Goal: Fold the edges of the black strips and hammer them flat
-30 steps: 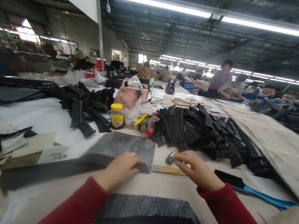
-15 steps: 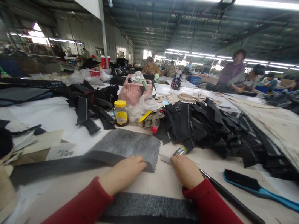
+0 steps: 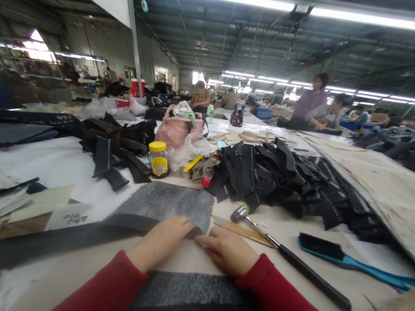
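Observation:
A grey textured sheet of material (image 3: 168,199) with a zigzag right edge lies on the table, its near edge turned over as a smooth dark band. My left hand (image 3: 166,236) is closed with its fingers on that folded band. My right hand (image 3: 230,250) is closed at the band's right end; its thumb is mostly hidden. Just beyond it lies a flat wooden stick (image 3: 248,232), partly under a hammer (image 3: 294,257) with a metal head and black handle. Between my forearms lies a grey-and-black strip (image 3: 200,295).
A blue brush (image 3: 352,262) rests at the right. Behind are a yellow-lidded jar (image 3: 159,160), a pink bag (image 3: 176,126) and a heap of black strips (image 3: 268,173). Paper pieces (image 3: 35,206) lie at the left. Several co-workers are farther back.
My right hand has let go of the wooden stick beside the hammer and moved left to the sheet's folded edge. My left hand stays on the fold. The view has shifted slightly.

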`<act>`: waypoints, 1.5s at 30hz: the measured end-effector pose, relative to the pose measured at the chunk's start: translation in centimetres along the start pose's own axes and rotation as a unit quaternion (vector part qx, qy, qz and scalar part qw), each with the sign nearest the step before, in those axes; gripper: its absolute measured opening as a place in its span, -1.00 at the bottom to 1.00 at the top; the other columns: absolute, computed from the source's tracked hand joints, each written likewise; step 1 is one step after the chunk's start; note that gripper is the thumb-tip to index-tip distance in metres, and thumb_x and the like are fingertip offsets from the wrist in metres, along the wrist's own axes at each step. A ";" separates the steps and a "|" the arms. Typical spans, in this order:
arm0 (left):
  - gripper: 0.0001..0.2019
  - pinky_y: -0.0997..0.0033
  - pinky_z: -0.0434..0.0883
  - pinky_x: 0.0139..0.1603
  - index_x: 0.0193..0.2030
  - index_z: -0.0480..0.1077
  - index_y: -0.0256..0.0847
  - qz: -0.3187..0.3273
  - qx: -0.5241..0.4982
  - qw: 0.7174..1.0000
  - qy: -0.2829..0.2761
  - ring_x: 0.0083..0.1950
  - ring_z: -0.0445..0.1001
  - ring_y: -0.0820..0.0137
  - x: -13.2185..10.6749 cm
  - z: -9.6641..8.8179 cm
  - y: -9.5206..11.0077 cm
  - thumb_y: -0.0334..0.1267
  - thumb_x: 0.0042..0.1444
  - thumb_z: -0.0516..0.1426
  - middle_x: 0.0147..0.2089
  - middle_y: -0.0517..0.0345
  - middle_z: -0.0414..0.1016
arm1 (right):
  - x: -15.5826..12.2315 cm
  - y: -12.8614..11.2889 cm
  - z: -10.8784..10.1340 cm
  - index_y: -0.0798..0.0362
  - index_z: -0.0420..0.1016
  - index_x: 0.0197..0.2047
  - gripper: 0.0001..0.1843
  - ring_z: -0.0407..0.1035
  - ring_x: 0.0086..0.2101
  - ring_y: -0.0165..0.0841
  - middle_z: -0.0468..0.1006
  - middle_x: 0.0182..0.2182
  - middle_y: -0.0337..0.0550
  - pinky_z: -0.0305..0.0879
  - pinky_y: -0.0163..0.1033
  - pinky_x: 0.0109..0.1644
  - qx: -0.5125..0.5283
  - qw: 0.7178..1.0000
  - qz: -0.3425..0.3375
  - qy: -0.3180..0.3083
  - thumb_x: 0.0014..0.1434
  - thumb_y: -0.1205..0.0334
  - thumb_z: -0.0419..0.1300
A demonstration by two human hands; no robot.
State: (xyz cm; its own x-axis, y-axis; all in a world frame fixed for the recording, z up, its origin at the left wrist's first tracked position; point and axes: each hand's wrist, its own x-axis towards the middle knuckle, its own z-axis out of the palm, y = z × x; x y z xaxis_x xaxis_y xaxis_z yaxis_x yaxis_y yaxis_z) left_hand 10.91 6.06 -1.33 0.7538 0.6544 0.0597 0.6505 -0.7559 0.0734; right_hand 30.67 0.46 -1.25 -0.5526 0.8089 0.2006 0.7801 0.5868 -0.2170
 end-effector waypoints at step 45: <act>-0.70 0.50 0.30 -0.45 -0.26 0.30 -0.27 -0.336 -0.502 0.760 0.241 -0.43 0.36 0.44 -0.6 -2.1 -7.3 -0.05 0.03 0.03 -0.44 0.22 0.38 | 0.4 0.3 0.8 0.06 0.45 -0.23 -0.76 0.26 -0.33 -0.38 0.40 -0.34 -0.13 0.10 -0.32 -0.29 -0.009 0.999 0.052 0.002 0.20 0.22 -0.02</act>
State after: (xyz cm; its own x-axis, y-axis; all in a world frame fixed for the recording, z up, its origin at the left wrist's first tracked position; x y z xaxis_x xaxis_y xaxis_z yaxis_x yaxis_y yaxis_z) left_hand 5.53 11.18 0.21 0.0034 0.9999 0.0129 0.2925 -0.0133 0.9562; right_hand 30.44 0.94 -2.01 -0.4666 0.8657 0.1812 0.8386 0.4981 -0.2204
